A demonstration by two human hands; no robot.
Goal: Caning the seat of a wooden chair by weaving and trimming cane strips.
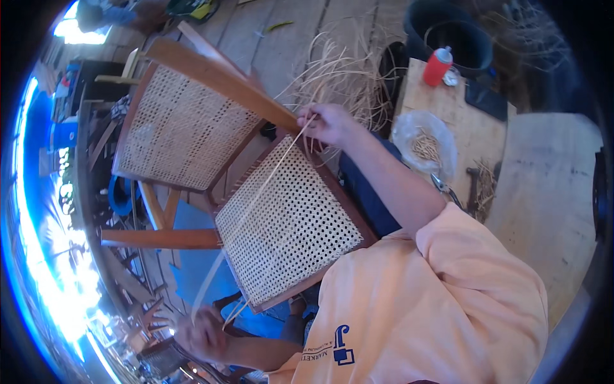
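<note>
A wooden chair (192,239) lies tilted before me, its woven cane seat (288,217) nearest my body and its cane backrest (185,125) farther left. By the seat's far corner, next to a wooden rail (224,83), my right hand (329,125) is closed, pinching a thin cane strand (275,169). That strand runs diagonally across the seat toward the lower left. Past the seat's near left edge, my left hand (203,336) is blurred by motion but appears closed around cane strand ends. Its exact finger placement cannot be made out.
Loose cane strands (339,70) heap on the plank floor beyond the chair. To the right, a wooden board (412,96) carries a red spray can (437,67), a plastic bag of small pegs (425,147) and pliers (442,185). A dark bucket (416,29) stands behind.
</note>
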